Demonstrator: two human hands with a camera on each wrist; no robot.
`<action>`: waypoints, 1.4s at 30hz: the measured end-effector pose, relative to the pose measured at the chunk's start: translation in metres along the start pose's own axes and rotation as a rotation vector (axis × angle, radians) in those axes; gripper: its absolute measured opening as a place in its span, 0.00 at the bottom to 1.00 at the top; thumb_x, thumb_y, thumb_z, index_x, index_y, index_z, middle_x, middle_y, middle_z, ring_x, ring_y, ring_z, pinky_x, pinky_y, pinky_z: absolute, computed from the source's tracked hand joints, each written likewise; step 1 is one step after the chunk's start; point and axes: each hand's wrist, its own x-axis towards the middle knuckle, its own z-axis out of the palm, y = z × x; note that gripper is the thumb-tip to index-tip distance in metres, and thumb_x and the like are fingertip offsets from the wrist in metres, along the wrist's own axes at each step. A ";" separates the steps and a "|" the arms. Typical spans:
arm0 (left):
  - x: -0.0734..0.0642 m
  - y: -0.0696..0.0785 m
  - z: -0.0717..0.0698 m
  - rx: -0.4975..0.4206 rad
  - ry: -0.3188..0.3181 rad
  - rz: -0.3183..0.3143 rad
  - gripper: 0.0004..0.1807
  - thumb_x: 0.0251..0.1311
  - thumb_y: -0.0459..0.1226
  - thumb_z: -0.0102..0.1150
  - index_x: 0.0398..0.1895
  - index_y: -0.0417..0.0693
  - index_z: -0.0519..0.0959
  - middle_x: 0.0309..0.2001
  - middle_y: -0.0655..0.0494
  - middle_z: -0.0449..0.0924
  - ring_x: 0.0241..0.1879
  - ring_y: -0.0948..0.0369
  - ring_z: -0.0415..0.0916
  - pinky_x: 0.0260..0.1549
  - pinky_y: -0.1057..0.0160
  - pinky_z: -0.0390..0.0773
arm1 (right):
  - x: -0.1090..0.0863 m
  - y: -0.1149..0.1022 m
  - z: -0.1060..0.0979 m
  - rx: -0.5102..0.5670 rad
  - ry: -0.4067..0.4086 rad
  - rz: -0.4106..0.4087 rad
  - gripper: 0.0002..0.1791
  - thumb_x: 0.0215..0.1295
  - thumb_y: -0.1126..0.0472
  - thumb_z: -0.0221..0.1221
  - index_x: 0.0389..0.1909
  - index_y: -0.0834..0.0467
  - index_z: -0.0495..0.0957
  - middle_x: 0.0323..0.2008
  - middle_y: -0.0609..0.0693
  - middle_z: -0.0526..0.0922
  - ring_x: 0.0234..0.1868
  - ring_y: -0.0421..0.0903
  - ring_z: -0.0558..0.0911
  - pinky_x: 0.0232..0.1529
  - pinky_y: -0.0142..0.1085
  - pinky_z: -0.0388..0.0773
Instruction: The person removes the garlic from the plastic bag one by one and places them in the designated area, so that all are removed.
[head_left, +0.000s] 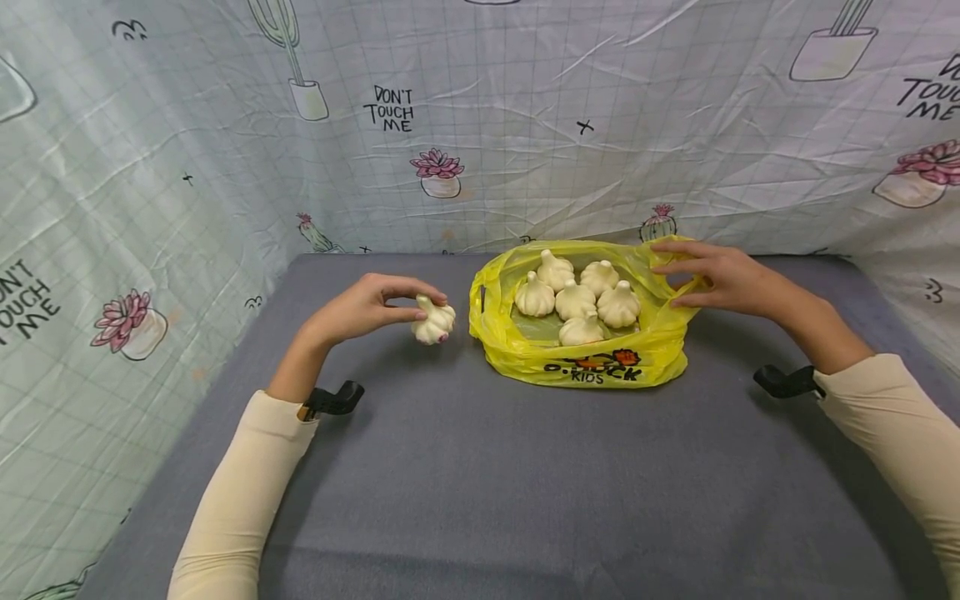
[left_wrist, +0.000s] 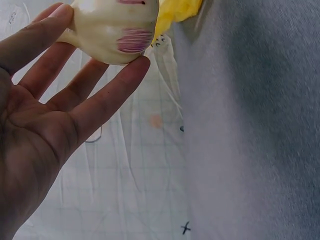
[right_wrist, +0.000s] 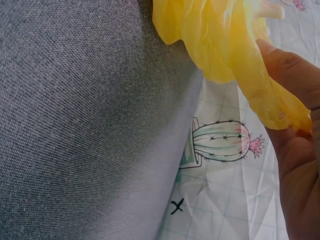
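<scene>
Left of the bag, my left hand [head_left: 372, 307] pinches a garlic bulb [head_left: 433, 322] between thumb and fingertips, apart from the bag. Purple streaks mark the bulb [left_wrist: 117, 30] in the left wrist view. A yellow plastic bag [head_left: 517, 367] lies wide-mouthed on the table, with several white garlic bulbs [head_left: 576, 300] inside it. At the bag's right side, my right hand [head_left: 723, 279] grips the rim. The right wrist view shows the thin yellow plastic [right_wrist: 225, 45] between the thumb and fingers of that hand [right_wrist: 300, 165].
The bag stands on a grey cloth-covered table [head_left: 510, 483]. Behind and to the left hangs a pale curtain [head_left: 517, 167] printed with cacti and words. A black strap mount [head_left: 333, 398] sits on the left wrist, another mount [head_left: 783, 382] on the right.
</scene>
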 end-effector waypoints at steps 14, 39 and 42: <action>-0.007 -0.015 -0.011 -0.032 0.024 -0.071 0.17 0.69 0.37 0.64 0.59 0.53 0.84 0.57 0.60 0.84 0.61 0.63 0.75 0.56 0.64 0.76 | 0.000 0.002 0.001 0.014 -0.019 0.023 0.34 0.46 0.69 0.77 0.59 0.64 0.81 0.67 0.67 0.70 0.38 0.51 0.87 0.33 0.37 0.84; -0.002 -0.056 -0.032 0.019 0.019 -0.131 0.16 0.69 0.37 0.64 0.58 0.56 0.84 0.57 0.61 0.84 0.61 0.63 0.75 0.57 0.61 0.75 | 0.000 0.009 0.002 0.041 -0.002 -0.029 0.36 0.44 0.72 0.77 0.60 0.64 0.80 0.66 0.68 0.70 0.37 0.51 0.87 0.33 0.31 0.83; -0.002 -0.062 -0.038 -0.001 0.051 -0.154 0.15 0.69 0.37 0.64 0.57 0.55 0.85 0.56 0.60 0.84 0.60 0.63 0.76 0.56 0.63 0.76 | 0.000 0.010 0.002 0.041 0.004 -0.039 0.36 0.44 0.72 0.77 0.60 0.63 0.80 0.67 0.67 0.70 0.38 0.52 0.87 0.35 0.26 0.81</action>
